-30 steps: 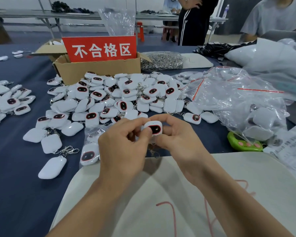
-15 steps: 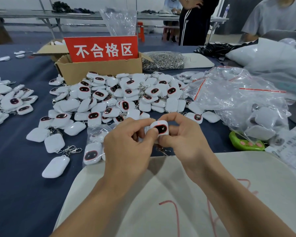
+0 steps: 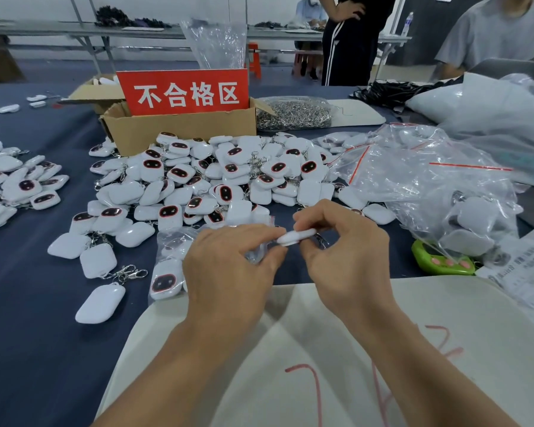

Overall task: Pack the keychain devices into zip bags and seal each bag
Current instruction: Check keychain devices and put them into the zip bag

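Turned edge-on now, keychain device (image 3: 296, 236) — right hand (image 3: 349, 257) pinches it, left hand (image 3: 228, 272) pinches zip bag (image 3: 257, 252).

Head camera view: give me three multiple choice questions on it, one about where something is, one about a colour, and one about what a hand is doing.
1. Where does the red sign stand?
A) in the open cardboard box
B) on a shelf
C) on the floor

2. What colour is the small gadget beside the printed papers?
A) blue
B) green
C) orange

3. What is the right hand doing?
A) lying flat
B) pinching a white keychain device
C) pointing

Answers:
1 A, the sign rises out of the box's open top.
2 B, its shell is bright green.
3 B, thumb and fingers pinch the device edge-on, beside the clear zip bag that the left hand grips.
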`<state>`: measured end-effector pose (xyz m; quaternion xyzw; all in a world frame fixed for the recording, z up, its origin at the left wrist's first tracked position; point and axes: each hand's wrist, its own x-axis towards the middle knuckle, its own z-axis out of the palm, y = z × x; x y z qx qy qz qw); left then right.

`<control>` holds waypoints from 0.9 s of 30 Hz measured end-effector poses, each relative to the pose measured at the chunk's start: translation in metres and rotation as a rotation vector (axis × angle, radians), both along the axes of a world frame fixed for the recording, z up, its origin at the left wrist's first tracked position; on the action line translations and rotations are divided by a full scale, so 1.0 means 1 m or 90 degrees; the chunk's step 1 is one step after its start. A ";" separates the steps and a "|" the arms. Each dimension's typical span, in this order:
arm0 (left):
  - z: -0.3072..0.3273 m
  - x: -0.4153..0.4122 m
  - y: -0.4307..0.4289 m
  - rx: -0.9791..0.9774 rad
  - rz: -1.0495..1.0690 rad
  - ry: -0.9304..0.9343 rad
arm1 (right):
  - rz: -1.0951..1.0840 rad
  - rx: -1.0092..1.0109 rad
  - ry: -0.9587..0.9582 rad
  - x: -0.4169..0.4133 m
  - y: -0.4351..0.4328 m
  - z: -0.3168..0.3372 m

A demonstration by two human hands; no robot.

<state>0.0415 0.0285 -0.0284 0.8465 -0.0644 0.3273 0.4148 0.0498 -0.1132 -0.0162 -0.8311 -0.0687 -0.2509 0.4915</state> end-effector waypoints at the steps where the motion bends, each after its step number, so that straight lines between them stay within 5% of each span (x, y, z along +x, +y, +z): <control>1: 0.000 0.000 0.001 -0.003 0.009 0.005 | 0.000 -0.001 -0.008 0.000 0.000 0.000; 8: 0.002 -0.001 0.002 0.007 0.010 0.020 | 0.018 0.020 0.021 0.001 -0.001 0.002; 17: 0.001 0.002 0.004 0.063 -0.079 -0.037 | 0.190 0.386 0.262 0.005 -0.007 0.014; 27: 0.000 0.002 0.005 0.003 -0.049 -0.006 | 0.280 0.308 0.236 0.005 -0.012 0.010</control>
